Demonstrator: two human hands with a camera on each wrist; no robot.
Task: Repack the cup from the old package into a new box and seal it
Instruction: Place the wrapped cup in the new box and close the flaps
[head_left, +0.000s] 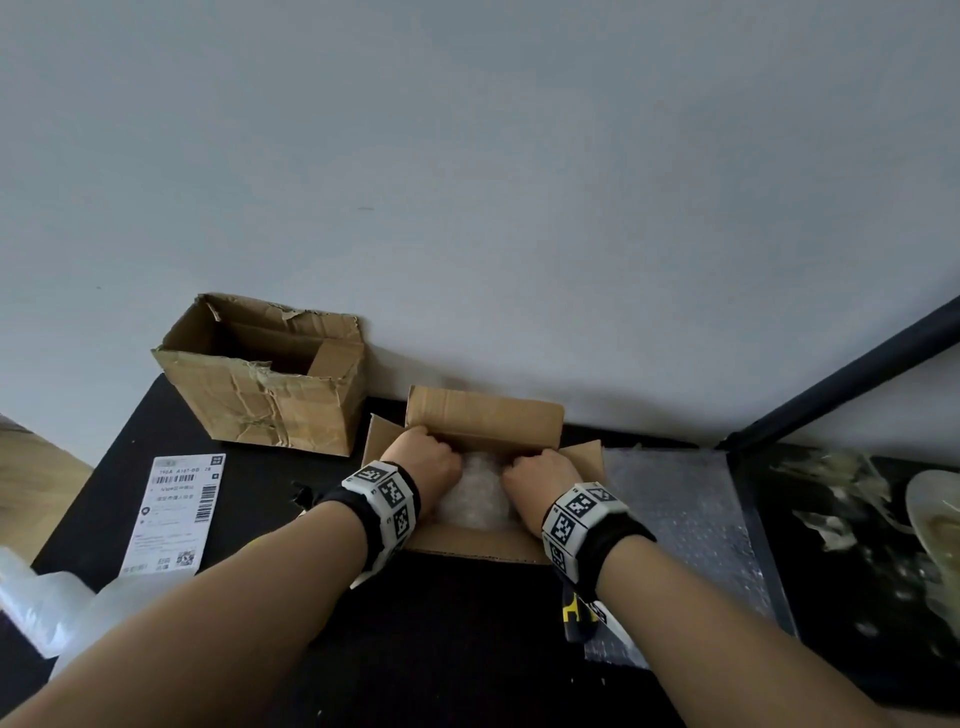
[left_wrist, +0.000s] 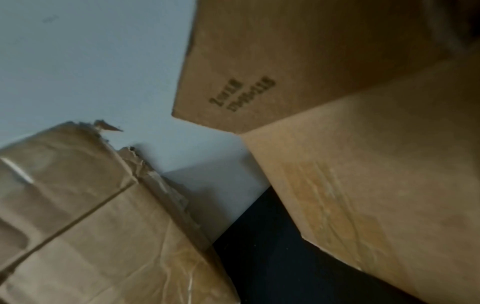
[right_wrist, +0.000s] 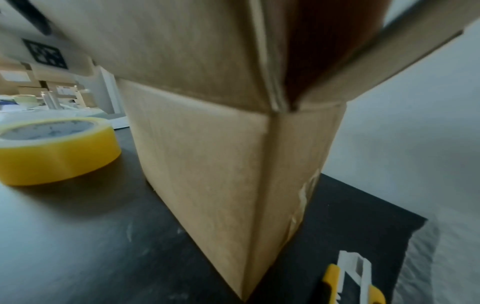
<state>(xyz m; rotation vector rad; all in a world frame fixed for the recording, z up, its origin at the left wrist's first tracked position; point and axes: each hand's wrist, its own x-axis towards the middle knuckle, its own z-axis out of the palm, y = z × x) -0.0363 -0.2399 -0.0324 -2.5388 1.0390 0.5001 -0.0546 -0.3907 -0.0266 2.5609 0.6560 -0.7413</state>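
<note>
Nearest to me, my two forearms are reaching forward over the black table, each wrist wearing a band of square markers. A yellow-and-black knife is lying on the table under my right wrist, just beside the new box; the right wrist view is showing its yellow end close to the box's near corner. A yellow tape roll is sitting on the table near that box, on its left in that view.

My left hand and right hand are both reaching down into the open top of the new box, knuckles up, fingers curling onto the bubble wrap bundle sitting inside it. I cannot tell how firmly either hand is gripping, since the fingertips are hidden by the wrap and the box walls. The cup itself is not showing; only the wrap is visible between my hands. The box flaps are standing open, the far one upright and the side ones splaying out.

To the right, a bubble sheet is lying flat on the table, touching the box's right side. To the left, a shipping label is lying face up, with clear plastic padding nearer to me.

Farther back on the left, the old box, creased and torn, is standing open against the wall; the left wrist view is showing it just beside the new box.
</note>
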